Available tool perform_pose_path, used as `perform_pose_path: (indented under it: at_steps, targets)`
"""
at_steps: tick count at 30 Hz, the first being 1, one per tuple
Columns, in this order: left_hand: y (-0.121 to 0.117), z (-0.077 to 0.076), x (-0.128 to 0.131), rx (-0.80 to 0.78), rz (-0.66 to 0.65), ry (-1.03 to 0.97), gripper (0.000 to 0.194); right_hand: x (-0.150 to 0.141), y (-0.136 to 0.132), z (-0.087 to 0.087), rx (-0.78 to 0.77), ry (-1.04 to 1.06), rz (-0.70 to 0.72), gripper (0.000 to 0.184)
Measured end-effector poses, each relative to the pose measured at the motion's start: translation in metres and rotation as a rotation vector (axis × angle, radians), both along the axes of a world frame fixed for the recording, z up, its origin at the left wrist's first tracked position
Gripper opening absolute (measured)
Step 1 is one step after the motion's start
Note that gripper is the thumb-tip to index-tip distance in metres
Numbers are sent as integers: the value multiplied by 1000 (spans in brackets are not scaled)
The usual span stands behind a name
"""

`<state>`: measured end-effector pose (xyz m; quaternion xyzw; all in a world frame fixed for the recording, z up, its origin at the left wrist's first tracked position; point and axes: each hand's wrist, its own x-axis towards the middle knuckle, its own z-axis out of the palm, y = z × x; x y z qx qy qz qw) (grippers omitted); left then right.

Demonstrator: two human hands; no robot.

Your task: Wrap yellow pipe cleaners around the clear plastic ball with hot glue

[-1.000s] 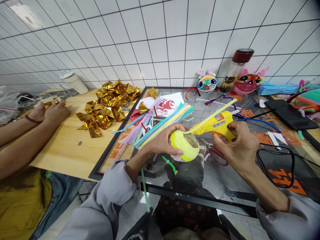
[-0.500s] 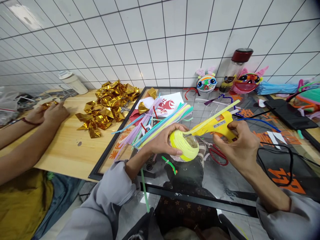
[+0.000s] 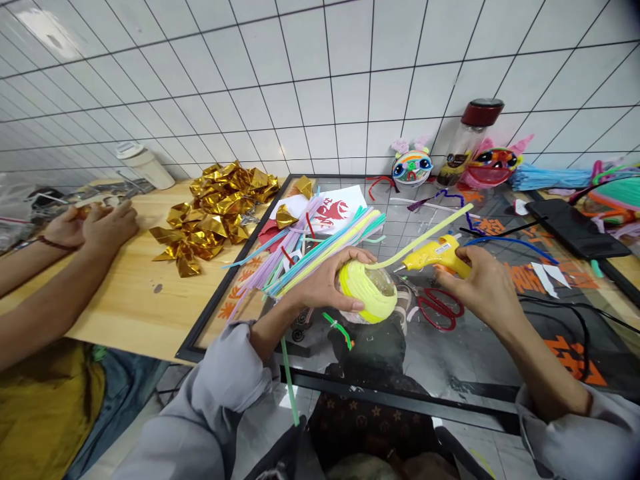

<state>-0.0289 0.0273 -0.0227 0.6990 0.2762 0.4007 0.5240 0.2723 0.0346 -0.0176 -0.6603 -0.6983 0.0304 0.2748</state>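
My left hand (image 3: pixel 333 283) is closed round a clear rounded shell (image 3: pixel 369 297) partly wrapped in yellow pipe cleaner. From its top edge a loose length of yellow pipe cleaner (image 3: pixel 425 237) sticks out to the upper right. My right hand (image 3: pixel 477 277) grips a yellow glue gun (image 3: pixel 431 255), its nozzle pointing left and a short way off the shell. Red-handled scissors (image 3: pixel 440 308) lie beneath the glue gun on the glass tabletop (image 3: pixel 425 367). A bundle of pastel pipe cleaners (image 3: pixel 320 250) lies just behind my left hand.
Gold folded-foil pieces (image 3: pixel 210 207) are heaped left of the black frame edge. Another person's hands (image 3: pixel 95 227) work at far left. Finished pipe-cleaner heads (image 3: pixel 413 167), a bottle (image 3: pixel 463 147) and a phone (image 3: pixel 575 227) stand or lie at back right. A black cord (image 3: pixel 583 327) trails at right.
My right hand has drawn the glue gun back to the right, so its nozzle has come away from the shell. My left hand and the shell stay put.
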Motion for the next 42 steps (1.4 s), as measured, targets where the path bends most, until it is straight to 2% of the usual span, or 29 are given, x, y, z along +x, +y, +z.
perform_pose_path:
  at_steps: [4, 7, 10, 12, 13, 16, 18, 19, 21, 24, 27, 30, 34, 42]
  targets:
    - [0, 0, 0, -7, -9, -8, 68, 6, 6, -10, -85, -141, -5, 43]
    - [0, -1, -1, -12, -14, 6, 69, 6, 9, -18, -125, -255, -1, 42]
    - [-1, -1, -1, -1, -17, 10, 69, 5, 9, -21, -80, -408, 14, 41]
    - [-1, 0, -1, 7, -11, 11, 68, 2, 1, -15, 67, -471, 18, 40]
    - [-1, 0, 0, 6, -8, 14, 68, 0, -6, -9, 188, -474, 26, 36]
    - [-2, 2, 1, 10, 1, 18, 66, -14, -34, 17, 722, -359, 192, 7]
    - [-1, 4, 1, 21, -5, 32, 65, -27, -50, 37, 985, -355, 362, 23]
    - [-1, 4, 1, 29, -5, 42, 65, -35, -54, 46, 1018, -392, 457, 27]
    - [-1, 5, 1, 48, -6, 59, 64, -47, -51, 61, 988, -415, 483, 30]
    - [-1, 6, -1, 81, -12, 80, 65, -54, -28, 69, 749, -420, 538, 28]
    - [-1, 5, -1, 109, -17, 94, 66, -46, -11, 64, 560, -270, 722, 19]
    - [-2, 3, -1, 96, -12, 86, 67, -38, -9, 58, 416, -74, 841, 17]
    - [-3, 2, -1, 48, -18, 37, 68, -38, -15, 52, 284, 79, 880, 18]
    - [-2, 4, -3, 22, -34, 36, 68, -40, -16, 50, 151, 78, 933, 26]
